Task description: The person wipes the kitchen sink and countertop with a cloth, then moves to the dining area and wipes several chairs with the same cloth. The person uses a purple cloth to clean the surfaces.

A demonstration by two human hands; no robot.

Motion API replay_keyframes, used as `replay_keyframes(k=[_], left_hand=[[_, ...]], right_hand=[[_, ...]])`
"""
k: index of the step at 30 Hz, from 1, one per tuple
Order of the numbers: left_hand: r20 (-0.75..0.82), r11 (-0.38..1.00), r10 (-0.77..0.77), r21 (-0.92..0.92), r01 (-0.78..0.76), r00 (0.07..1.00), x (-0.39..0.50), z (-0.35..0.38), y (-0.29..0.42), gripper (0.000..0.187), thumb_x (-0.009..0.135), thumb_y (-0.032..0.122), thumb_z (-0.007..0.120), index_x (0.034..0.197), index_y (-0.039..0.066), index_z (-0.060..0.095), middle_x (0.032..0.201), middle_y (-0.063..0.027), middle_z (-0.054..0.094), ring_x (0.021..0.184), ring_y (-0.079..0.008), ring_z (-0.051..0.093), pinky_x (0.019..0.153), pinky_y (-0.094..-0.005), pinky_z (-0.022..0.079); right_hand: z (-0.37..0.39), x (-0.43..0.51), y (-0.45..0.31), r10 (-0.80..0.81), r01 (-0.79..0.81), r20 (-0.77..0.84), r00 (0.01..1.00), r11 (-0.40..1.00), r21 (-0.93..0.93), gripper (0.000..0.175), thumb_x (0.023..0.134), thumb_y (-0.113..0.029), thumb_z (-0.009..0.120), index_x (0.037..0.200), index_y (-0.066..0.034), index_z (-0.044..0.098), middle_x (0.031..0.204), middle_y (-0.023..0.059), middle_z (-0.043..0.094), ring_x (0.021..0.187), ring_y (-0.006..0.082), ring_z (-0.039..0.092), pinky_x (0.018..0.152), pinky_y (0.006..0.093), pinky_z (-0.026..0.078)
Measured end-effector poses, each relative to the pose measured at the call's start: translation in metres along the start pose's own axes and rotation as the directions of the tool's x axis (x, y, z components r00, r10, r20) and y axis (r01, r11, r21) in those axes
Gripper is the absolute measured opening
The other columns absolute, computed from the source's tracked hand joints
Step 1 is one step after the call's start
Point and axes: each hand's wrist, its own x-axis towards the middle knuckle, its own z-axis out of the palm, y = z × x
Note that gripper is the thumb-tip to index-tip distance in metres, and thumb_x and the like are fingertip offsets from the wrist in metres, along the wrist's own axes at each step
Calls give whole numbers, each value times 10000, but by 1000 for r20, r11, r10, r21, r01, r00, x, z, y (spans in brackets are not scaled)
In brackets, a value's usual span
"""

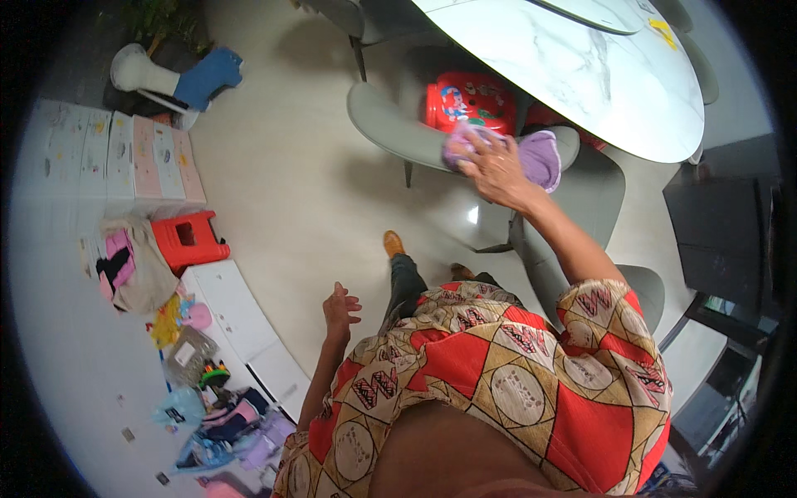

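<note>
My right hand (497, 169) is spread over a purple cloth (542, 160) and holds it against the top of a grey chair back (387, 127). Part of the cloth hangs loose on the right of the hand. Just beyond, on the seat of that chair, sits a red plastic item (476, 99) with cartoon pictures, partly hidden by the chair back and the cloth. My left hand (340, 312) hangs at my side above the floor, fingers apart, with nothing in it.
An oval marble-patterned table (560, 68) overhangs the chairs. More grey chairs (585, 193) stand close on my right. Along the left wall are drawer units (149, 155), a red plastic stool (190, 239) and a white cabinet (240, 311) beside bags and clothes. A dark cabinet (716, 218) stands far right.
</note>
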Motion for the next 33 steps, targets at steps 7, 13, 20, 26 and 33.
replay_keyframes(k=[7,13,20,26,33], left_hand=[[207,981,140,103,-164,968,59,36,110,601,894,503,428,1091,-58,515,871,-150,608,704,-196,600,514,-317,501],[331,927,337,48,-373,881,92,92,205,614,875,541,435,1053,-37,542,912,-128,575,776,-196,568,557,-345,438],[390,993,110,-10,-116,914,68,135,252,854,770,652,516,1290,-8,365,1204,-216,443,967,-333,558,646,-504,467],[551,971,54,-225,86,833,58,151,265,821,778,569,588,1322,10,331,1309,-213,406,1155,-389,453,806,-636,409],[346,841,165,-538,51,924,79,122,261,597,770,385,664,1163,-33,500,1145,-164,543,1005,-285,559,847,-492,454]], right_hand=[[19,196,-59,-388,402,106,915,891,-209,362,873,-320,442,1210,-220,529,1350,52,424,1165,268,466,917,486,371],[-7,160,-59,-247,253,75,966,963,-89,298,834,-279,497,1101,-189,593,1216,16,552,1137,295,479,886,499,379],[-100,57,79,97,-109,-50,994,896,-430,226,829,-250,490,944,-129,643,1029,84,620,1025,271,528,870,451,400],[-115,49,145,384,-386,-204,900,922,31,280,863,-234,458,909,-13,625,1020,163,601,1000,336,513,909,395,404],[-65,5,67,503,-524,-300,811,852,13,286,864,-219,449,827,-11,642,982,169,627,999,334,535,911,423,395]])
